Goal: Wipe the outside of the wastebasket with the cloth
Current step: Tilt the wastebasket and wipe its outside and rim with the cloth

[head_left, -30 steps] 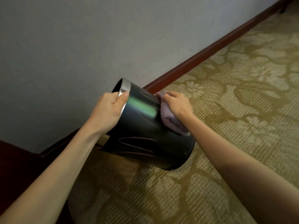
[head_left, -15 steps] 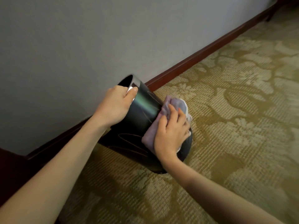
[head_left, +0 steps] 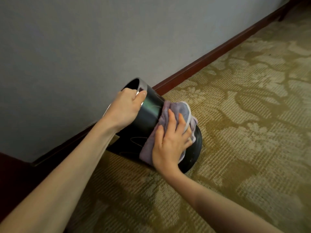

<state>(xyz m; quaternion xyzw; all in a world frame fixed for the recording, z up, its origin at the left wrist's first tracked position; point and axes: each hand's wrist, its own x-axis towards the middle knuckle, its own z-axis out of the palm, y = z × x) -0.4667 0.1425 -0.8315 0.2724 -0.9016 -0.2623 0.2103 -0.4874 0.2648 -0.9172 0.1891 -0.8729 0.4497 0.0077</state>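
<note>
Centre of frame: black wastebasket (head_left: pixel 151 110) tipped over, base edge on carpet (head_left: pixel 235 132), mouth raised toward upper left. Grip of left hand (head_left: pixel 126 108) curled over metal rim (head_left: pixel 143 86), thumb outside. Grip of right hand (head_left: pixel 170 145) spread, fingers straight, pressing lilac cloth (head_left: pixel 178 108) against lower wall. Faint curved lines there, not legible as writing.
</note>
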